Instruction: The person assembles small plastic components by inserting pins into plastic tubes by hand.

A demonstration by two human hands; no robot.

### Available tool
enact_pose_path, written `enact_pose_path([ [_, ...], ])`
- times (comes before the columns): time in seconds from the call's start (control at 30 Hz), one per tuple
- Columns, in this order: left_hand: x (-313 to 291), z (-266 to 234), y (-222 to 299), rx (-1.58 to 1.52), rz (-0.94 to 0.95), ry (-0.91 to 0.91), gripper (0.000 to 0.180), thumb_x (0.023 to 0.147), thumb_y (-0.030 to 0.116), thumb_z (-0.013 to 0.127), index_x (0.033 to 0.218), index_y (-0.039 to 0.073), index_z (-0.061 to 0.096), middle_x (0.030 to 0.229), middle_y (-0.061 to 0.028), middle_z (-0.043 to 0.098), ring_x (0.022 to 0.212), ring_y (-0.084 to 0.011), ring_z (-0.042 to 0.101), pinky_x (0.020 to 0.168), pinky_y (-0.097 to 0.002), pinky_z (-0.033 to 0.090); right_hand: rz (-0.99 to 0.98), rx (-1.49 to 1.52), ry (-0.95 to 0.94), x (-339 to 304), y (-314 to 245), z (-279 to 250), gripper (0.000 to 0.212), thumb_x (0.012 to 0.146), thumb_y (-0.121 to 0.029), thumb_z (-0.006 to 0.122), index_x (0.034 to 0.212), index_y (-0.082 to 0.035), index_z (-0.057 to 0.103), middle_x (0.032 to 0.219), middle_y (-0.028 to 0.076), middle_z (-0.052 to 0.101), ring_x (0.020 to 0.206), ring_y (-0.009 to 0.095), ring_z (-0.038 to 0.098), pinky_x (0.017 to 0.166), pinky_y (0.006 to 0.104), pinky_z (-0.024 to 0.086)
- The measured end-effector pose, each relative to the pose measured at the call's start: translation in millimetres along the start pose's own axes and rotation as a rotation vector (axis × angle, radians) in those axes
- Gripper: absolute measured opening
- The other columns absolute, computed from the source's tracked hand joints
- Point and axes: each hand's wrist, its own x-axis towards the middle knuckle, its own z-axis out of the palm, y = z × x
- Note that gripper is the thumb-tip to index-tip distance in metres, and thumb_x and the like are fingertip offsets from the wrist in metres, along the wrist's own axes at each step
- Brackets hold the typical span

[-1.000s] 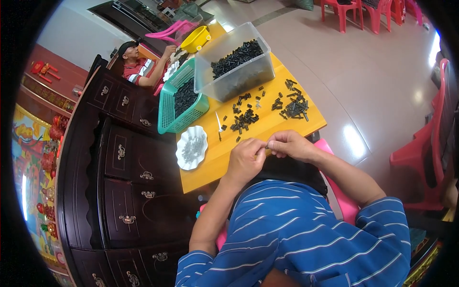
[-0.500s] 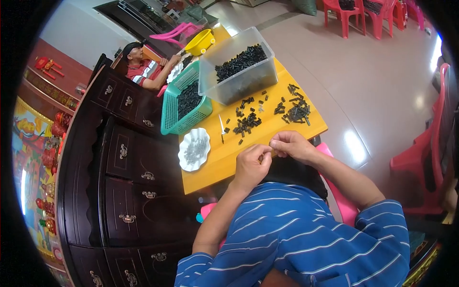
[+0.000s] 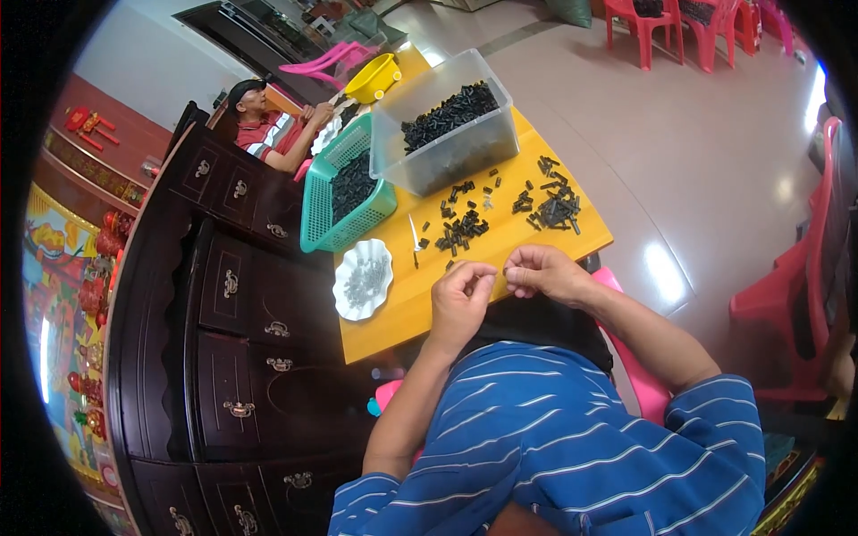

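Both my hands are close together at the near edge of the yellow table [image 3: 393, 335]. My left hand [image 3: 460, 299] has thumb and forefinger pinched; what they hold, if anything, is too small to make out. Beside it my right hand [image 3: 543, 272] pinches too, with a tiny dark piece just showing at its fingertips. Beyond them lie a loose pile of short black tubes [image 3: 463, 232] and a second pile of black tubes [image 3: 559, 210] to the right. A white scalloped dish [image 3: 342, 299] with small clear bits in it stands left of my left hand.
A clear plastic bin [image 3: 438, 174] and a green basket [image 3: 335, 237], both with black pieces, stand farther back. A thin white tool [image 3: 414, 230] lies near the dish. Dark wooden drawers [image 3: 259, 357] border the left. Another person [image 3: 277, 134] sits behind, near a yellow basin [image 3: 371, 80].
My left hand has moved slightly left, away from my right, so a gap now shows between the fingertips. My right hand has hardly moved.
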Motion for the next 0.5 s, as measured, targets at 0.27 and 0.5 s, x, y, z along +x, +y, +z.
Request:
enact_pose_path([
  [0.27, 3.6, -1.9, 3.5, -0.029, 0.051, -0.093, 0.008, 0.088, 0.000, 0.067, 0.095, -0.002, 0.071, 0.085, -0.0076, 0.068, 0.074, -0.0138, 0.063, 0.068, -0.0260, 0.050, 0.024, -0.122, -0.057, -0.8, 0.8, 1.2, 0.016, 0.102, -0.019, 0.063, 0.106, -0.004, 0.064, 0.089, 0.002, 0.067, 0.078, 0.009, 0.064, 0.072, 0.0223, 0.052],
  [0.5, 7.0, -10.2, 1.9, -0.030, 0.075, -0.208, 0.010, 0.088, -0.001, 0.065, 0.096, -0.002, 0.072, 0.084, -0.0082, 0.068, 0.073, -0.0141, 0.063, 0.066, -0.0263, 0.049, 0.046, -0.256, -0.085, -2.5, -3.5, 1.4, 0.018, 0.102, -0.021, 0.063, 0.107, -0.004, 0.064, 0.089, 0.002, 0.068, 0.081, 0.009, 0.064, 0.074, 0.0232, 0.053],
])
